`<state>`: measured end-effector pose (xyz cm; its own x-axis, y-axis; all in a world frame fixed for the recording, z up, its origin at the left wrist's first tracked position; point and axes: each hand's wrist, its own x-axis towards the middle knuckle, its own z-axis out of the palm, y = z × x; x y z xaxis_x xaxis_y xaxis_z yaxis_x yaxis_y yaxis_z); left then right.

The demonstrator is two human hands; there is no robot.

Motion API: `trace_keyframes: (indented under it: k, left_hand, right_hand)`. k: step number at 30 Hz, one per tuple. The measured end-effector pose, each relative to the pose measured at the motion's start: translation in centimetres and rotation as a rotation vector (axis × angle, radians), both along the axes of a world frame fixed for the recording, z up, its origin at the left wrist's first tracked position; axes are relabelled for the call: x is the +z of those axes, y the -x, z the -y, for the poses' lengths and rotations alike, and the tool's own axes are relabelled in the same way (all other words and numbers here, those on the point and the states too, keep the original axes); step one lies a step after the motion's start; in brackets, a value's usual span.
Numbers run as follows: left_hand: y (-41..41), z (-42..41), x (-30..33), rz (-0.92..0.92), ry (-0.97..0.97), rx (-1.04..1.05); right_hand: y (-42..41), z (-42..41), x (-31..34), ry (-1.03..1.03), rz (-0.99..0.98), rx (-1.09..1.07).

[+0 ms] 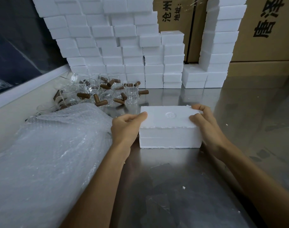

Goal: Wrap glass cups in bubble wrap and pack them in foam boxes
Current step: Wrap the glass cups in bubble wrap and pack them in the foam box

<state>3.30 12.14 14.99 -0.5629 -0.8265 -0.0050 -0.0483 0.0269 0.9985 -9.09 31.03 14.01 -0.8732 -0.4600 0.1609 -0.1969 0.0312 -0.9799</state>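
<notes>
A closed white foam box stands on the steel table in front of me. My left hand grips its left end, thumb on the lid. My right hand grips its right end, thumb on top and fingers round the far corner. Several glass cups with brown wooden handles lie heaped at the back left. A thick stack of bubble wrap covers the table's left side, beside my left forearm.
A tall wall of stacked foam boxes rises behind the cups, with lower stacks to the right. Cardboard cartons stand at the back right. Small foam crumbs dot the steel table.
</notes>
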Motion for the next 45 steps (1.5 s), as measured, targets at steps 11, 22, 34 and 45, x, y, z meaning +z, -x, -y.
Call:
trace_keyframes:
  k: [11,22,34,45]
  left_hand:
    - [-0.3,-0.1,0.6,0.021,-0.117,-0.038]
    - [-0.3,-0.3,0.9,0.163,-0.145,-0.039]
    - [-0.2,-1.2,1.8,-0.016,-0.324,-0.149]
    - [1.4,-1.8,2.9,-0.253,-0.418,-0.123]
  right_hand:
    - [0.4,-0.2,0.0,-0.029,0.066,0.073]
    - [1.0,-1.5,1.0,0.085,0.256,0.197]
    - [0.3,-2.0,1.1,0.194,0.358,0.251]
    - [1.7,-3.8,2.0,0.129,0.577,0.344]
